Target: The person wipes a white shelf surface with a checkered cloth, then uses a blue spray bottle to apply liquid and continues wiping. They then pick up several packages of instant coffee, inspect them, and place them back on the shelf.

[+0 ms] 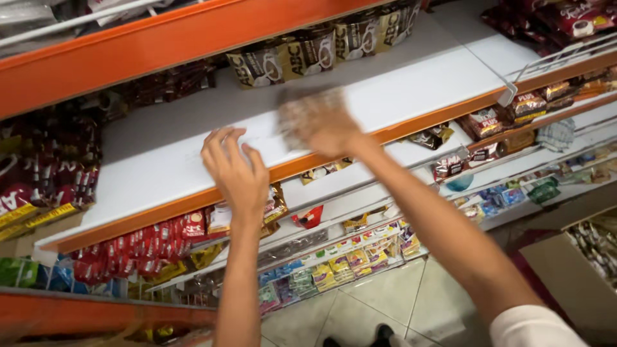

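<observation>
White shelf [411,96] bare before my grips; dark packets [315,48] block rear, red packets [48,167] block left.

Both bare arms are stretched forward and upward from the bottom edge of the view. The left hand [235,168] is seen from the back, wrist bent slightly, fingers [222,136] spread and curled downward at the tips, palm turned away from the camera. The left forearm is held nearly vertical below it. The right hand [319,123] is raised a little higher and further forward; it is smeared by motion blur, so the finger pose cannot be made out. The right forearm is extended diagonally from the lower right, where a white sleeve [533,326] is seen at the upper arm. The hands are held near each other, not touching.
</observation>
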